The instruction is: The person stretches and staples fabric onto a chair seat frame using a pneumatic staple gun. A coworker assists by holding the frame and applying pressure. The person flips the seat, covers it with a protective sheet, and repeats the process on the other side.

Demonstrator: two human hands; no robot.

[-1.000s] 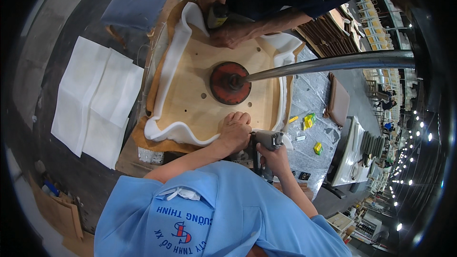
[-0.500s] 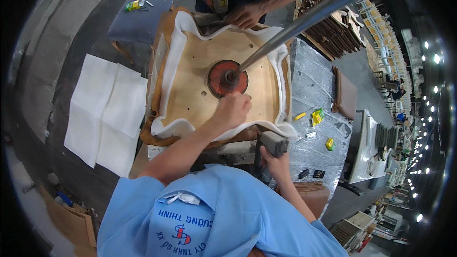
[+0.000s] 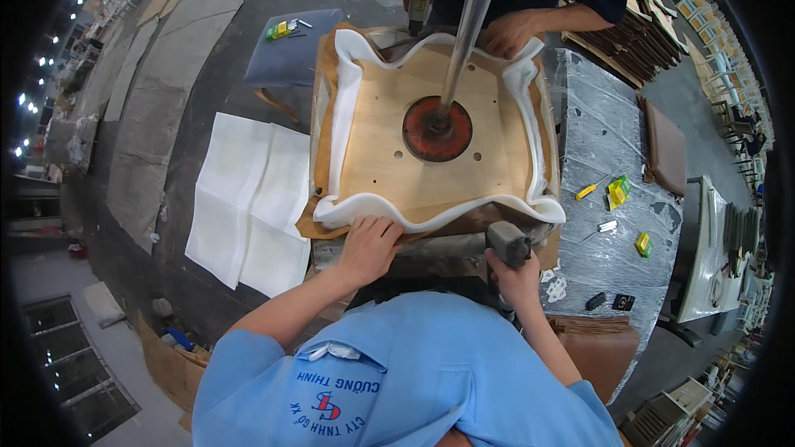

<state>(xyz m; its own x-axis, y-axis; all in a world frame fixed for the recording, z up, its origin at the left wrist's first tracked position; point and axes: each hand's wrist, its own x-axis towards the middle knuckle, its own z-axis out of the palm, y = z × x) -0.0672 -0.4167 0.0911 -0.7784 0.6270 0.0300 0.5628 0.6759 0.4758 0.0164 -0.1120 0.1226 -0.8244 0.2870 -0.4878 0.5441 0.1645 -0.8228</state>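
Note:
A wooden seat panel lies face down with white padding and a brown cover sticking out round its edges. A round red press plate on a metal rod bears on its middle. My left hand grips the near edge of the cover and padding, left of centre, fingers bent over it. In my right hand is a grey staple gun, held at the near edge on the right. My right fingers are partly hidden behind its handle.
Across the panel, a person in dark clothes holds another staple gun and rests a hand on the far edge. White sheets lie at left near a blue stool. A plastic-wrapped table at right carries small yellow-green boxes.
My left hand has drawn back from beside the red plate to the near edge and taken hold of the cover there. The right hand still holds the staple gun. The view has turned.

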